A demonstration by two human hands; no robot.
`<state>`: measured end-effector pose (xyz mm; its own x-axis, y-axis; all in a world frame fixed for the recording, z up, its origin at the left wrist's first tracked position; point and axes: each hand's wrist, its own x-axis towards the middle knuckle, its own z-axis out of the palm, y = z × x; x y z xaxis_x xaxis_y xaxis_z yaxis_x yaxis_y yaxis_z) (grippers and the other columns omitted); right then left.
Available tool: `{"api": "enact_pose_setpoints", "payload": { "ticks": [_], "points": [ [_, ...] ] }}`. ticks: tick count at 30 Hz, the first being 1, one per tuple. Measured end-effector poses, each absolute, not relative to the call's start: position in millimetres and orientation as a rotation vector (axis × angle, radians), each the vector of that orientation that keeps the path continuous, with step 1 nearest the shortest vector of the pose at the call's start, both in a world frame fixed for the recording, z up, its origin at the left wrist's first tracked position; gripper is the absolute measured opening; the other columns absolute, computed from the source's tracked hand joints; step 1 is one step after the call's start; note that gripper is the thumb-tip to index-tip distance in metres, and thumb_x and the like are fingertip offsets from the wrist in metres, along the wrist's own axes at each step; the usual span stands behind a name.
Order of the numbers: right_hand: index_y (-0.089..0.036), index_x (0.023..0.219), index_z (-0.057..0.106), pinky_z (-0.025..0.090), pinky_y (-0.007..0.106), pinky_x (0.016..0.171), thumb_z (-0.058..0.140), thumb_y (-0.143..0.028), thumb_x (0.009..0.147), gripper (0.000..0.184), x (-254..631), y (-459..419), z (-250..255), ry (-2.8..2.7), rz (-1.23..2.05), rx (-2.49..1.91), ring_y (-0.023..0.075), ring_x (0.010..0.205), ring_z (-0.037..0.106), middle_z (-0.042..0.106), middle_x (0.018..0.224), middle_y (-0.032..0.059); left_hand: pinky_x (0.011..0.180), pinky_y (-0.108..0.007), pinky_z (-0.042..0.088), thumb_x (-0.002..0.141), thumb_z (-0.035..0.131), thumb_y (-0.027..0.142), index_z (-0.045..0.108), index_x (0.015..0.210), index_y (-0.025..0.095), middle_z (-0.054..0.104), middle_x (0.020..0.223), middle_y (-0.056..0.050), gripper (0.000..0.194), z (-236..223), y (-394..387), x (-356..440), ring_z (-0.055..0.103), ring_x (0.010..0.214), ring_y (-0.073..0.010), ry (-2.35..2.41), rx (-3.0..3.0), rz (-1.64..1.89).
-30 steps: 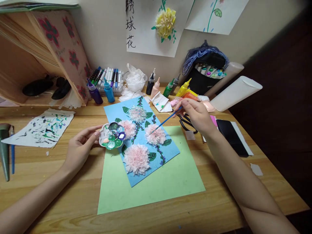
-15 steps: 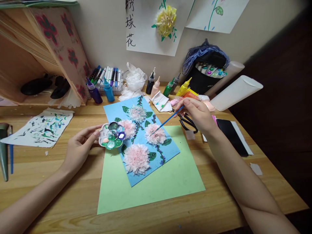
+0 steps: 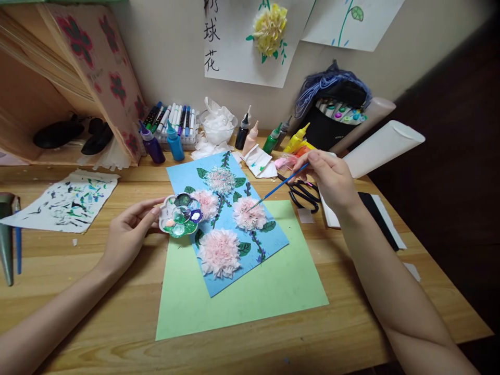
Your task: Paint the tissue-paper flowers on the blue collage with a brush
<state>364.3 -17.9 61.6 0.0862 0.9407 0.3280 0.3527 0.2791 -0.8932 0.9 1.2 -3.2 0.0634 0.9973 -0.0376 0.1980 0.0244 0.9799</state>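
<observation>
My left hand [image 3: 135,229] grips the edge of a small flower-shaped paint palette [image 3: 180,230], its wells stained green, dark, white and purple. The palette hangs over the left side of a blue board [image 3: 260,263] bearing several pink paper flowers [image 3: 220,252] with painted leaves and branches. Pinched in my right hand [image 3: 330,179] is a thin blue paintbrush [image 3: 279,185]. Its tip is at the right-hand pink flower [image 3: 250,214]; whether it touches the petals I cannot tell. Beneath the board lies a light green sheet [image 3: 242,315].
Paint bottles [image 3: 175,143], a box of markers [image 3: 172,122] and a bowl of tissue [image 3: 219,125] line the wall. Black scissors [image 3: 302,198] lie by my right hand. On the left are a paint-smeared paper [image 3: 70,203] and another brush [image 3: 18,245].
My right hand has shifted a little right, and the brush tip has moved slightly right and up on the flower. My left hand keeps the palette in nearly the same place.
</observation>
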Motion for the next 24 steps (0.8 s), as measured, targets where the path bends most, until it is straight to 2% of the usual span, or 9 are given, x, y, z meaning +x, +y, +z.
{"api": "enact_pose_setpoints", "payload": {
  "ticks": [5, 11, 16, 20, 24],
  "points": [
    [-0.021, 0.075, 0.064, 0.039, 0.027, 0.056, 0.042, -0.051, 0.088, 0.039, 351, -23, 60, -1.639, 0.753, -1.279, 0.0122, 0.066, 0.058, 0.063, 0.071, 0.0021, 0.066, -0.019, 0.055, 0.074, 0.068, 0.043, 0.068, 0.104, 0.019, 0.07, 0.104, -0.006, 0.038, -2, 1, 1, 0.064, 0.076, -0.0124, 1.328, 1.366, 1.023],
    [-0.023, 0.073, 0.065, 0.037, 0.028, 0.051, 0.047, -0.053, 0.084, 0.037, 359, -20, 63, -1.524, 0.624, -1.35, 0.0122, 0.058, 0.056, 0.065, 0.07, 0.0018, 0.065, -0.023, 0.056, 0.074, 0.067, 0.042, 0.068, 0.105, 0.018, 0.07, 0.105, -0.007, 0.039, -5, 1, 1, 0.064, 0.075, -0.0146, 1.297, 1.372, 1.038],
    [-0.023, 0.069, 0.065, 0.036, 0.029, 0.051, 0.05, -0.044, 0.087, 0.031, 366, -22, 67, -1.416, 0.607, -1.284, 0.0137, 0.062, 0.061, 0.068, 0.077, 0.0031, 0.067, -0.022, 0.054, 0.075, 0.067, 0.041, 0.067, 0.108, 0.02, 0.068, 0.11, -0.006, 0.039, -1, 1, -14, 0.064, 0.081, -0.0153, 1.346, 1.306, 1.115],
    [-0.025, 0.072, 0.068, 0.035, 0.031, 0.053, 0.049, -0.038, 0.088, 0.028, 366, -24, 64, -1.397, 0.613, -1.248, 0.0157, 0.068, 0.061, 0.066, 0.076, 0.0038, 0.063, -0.02, 0.051, 0.075, 0.066, 0.043, 0.067, 0.106, 0.022, 0.069, 0.105, -0.005, 0.038, 1, 3, -45, 0.063, 0.081, -0.0154, 1.443, 1.332, 1.093],
    [-0.028, 0.072, 0.068, 0.034, 0.035, 0.052, 0.05, -0.038, 0.087, 0.026, 362, -24, 60, -1.375, 0.648, -1.264, 0.0188, 0.068, 0.06, 0.064, 0.078, 0.0057, 0.067, -0.026, 0.051, 0.076, 0.058, 0.053, 0.064, 0.112, 0.022, 0.07, 0.092, -0.005, 0.048, 13, 7, -72, 0.064, 0.076, -0.0183, 1.575, 1.584, 0.846]
  ]
}}
